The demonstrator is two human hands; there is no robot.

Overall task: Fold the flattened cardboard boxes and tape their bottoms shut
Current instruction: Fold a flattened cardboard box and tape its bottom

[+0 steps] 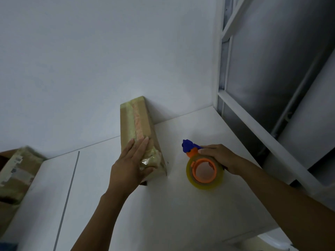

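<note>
The box stands on the white table, its far end against the wall. The left hand lies flat on its taped face, fingers straight. Just right of the box, the right hand grips a tape dispenser resting on the table. A second box, blurred and perhaps taped, sits at the left edge.

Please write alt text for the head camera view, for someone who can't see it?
A person's left hand presses flat on the taped brown cardboard box on a white table, while the right hand grips an orange and blue tape dispenser with a yellowish tape roll beside it. Another taped cardboard box lies at far left.
</note>
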